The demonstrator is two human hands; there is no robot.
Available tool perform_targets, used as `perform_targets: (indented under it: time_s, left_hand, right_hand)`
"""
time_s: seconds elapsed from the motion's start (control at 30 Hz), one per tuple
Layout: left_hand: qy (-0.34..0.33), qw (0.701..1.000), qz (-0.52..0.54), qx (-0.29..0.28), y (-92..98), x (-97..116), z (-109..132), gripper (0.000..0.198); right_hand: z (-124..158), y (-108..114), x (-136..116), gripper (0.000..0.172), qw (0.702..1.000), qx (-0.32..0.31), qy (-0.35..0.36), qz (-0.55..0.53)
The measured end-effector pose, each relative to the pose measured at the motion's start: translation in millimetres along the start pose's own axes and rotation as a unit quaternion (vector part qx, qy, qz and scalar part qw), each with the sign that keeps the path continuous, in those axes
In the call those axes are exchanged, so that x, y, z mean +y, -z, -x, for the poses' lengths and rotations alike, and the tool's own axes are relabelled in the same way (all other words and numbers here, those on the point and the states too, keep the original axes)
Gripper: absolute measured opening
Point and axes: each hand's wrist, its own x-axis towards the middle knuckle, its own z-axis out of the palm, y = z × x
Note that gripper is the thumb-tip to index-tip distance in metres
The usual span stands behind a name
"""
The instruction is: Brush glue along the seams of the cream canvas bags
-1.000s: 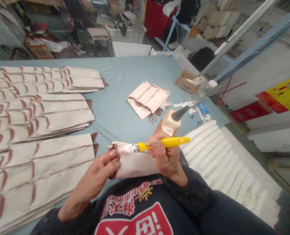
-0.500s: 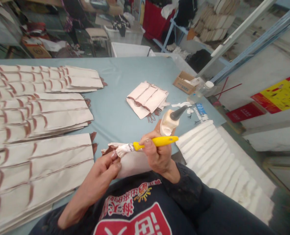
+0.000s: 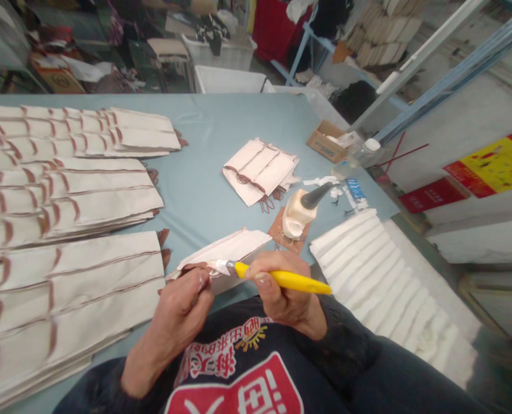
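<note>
My right hand (image 3: 284, 287) is closed round the yellow handle of a paintbrush (image 3: 297, 281). The brush's whitish bristles touch the brown-edged end of a cream fabric piece (image 3: 232, 246) by the table's near edge. Pinching that same end, my left hand (image 3: 182, 310) holds the piece, and its fingertips are partly hidden. Just beyond my right hand, a cream plastic bottle (image 3: 296, 215) with a dark spout rests on a brown pad (image 3: 277, 227). A small stack of similar cream pieces (image 3: 258, 169) with brown ties lies farther back.
Overlapping rows of cream pieces with brown trim (image 3: 109, 259) cover the table's left side. At right lies a row of white folded pieces (image 3: 377, 276). A cardboard box (image 3: 325, 144) and a clear jar (image 3: 363, 155) stand at the table's (image 3: 195, 132) right edge.
My right hand has moved down and right with the brush, uncovering the bottle's base and pad. More of the cream piece shows, lying slanted between my hands.
</note>
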Motion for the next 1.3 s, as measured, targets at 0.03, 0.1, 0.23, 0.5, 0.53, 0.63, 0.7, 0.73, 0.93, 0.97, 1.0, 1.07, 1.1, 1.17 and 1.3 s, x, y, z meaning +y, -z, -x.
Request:
perform_targets:
  time_s: [0.03, 0.1, 0.23, 0.5, 0.53, 0.63, 0.7, 0.73, 0.93, 0.97, 1.0, 1.07, 1.1, 1.17, 1.3]
  left_hand:
    - [-0.017, 1.000, -0.009, 0.008, -0.1, -1.2, 0.8, 0.028]
    - [-0.041, 0.999, -0.023, 0.017, -0.2, -3.4, 2.6, 0.029]
    - [-0.059, 0.996, -0.056, 0.034, -1.3, -6.1, 5.4, 0.032]
    - [-0.096, 0.989, -0.091, 0.059, -6.0, -14.8, 9.9, 0.028]
    - [-0.096, 0.989, -0.097, 0.057, -6.2, -15.5, 10.2, 0.028]
    - [-0.107, 0.987, -0.111, 0.044, -5.8, -16.5, 10.4, 0.030]
    - [-0.116, 0.984, -0.124, 0.047, -5.3, -16.5, 10.3, 0.030]
    - [-0.121, 0.983, -0.131, 0.052, -5.1, -16.5, 10.3, 0.030]
    - [-0.132, 0.978, -0.144, 0.071, -4.5, -19.1, 12.4, 0.029]
    - [-0.135, 0.978, -0.141, 0.072, -4.5, -19.8, 12.9, 0.030]
    - [-0.138, 0.978, -0.139, 0.071, -4.6, -20.4, 13.3, 0.030]
    - [-0.147, 0.977, -0.140, 0.073, -5.0, -21.3, 13.9, 0.029]
    - [-0.150, 0.975, -0.143, 0.074, -5.3, -21.6, 14.0, 0.028]
    - [-0.151, 0.974, -0.149, 0.078, -5.9, -22.2, 14.4, 0.028]
    - [-0.141, 0.977, -0.145, 0.070, -6.9, -23.4, 15.5, 0.032]
  right_hand:
    - [0.5, -0.5, -3.3, 0.025, 1.000, -0.007, 0.008, -0.004]
    - [2.7, -2.8, -8.5, 0.024, 1.000, -0.013, 0.012, -0.011]
    - [5.7, -7.7, -11.8, 0.023, 0.996, -0.036, 0.073, -0.035]
    - [5.4, -7.2, -12.1, 0.018, 0.998, 0.030, -0.045, -0.014]
    - [6.2, -9.2, -13.5, 0.018, 0.999, 0.022, -0.040, -0.017]
    - [10.7, -15.8, -16.3, 0.020, 0.999, 0.003, -0.033, -0.042]
    - [15.0, -17.5, -14.8, 0.022, 0.996, 0.021, -0.075, -0.046]
    - [17.1, -17.2, -13.3, 0.023, 0.993, 0.038, -0.104, -0.042]
    - [25.3, -16.3, -9.1, 0.027, 0.979, 0.037, -0.185, -0.076]
    - [25.6, -17.0, -9.7, 0.027, 0.977, 0.027, -0.190, -0.090]
    - [25.6, -17.6, -10.2, 0.026, 0.975, 0.026, -0.195, -0.105]
    - [25.0, -18.1, -10.8, 0.025, 0.970, 0.051, -0.204, -0.120]
    - [24.7, -18.0, -11.0, 0.024, 0.969, 0.067, -0.206, -0.117]
    - [24.4, -17.6, -11.9, 0.022, 0.974, 0.068, -0.192, -0.097]
    - [26.9, -18.1, -14.9, 0.022, 0.987, 0.008, -0.145, -0.074]
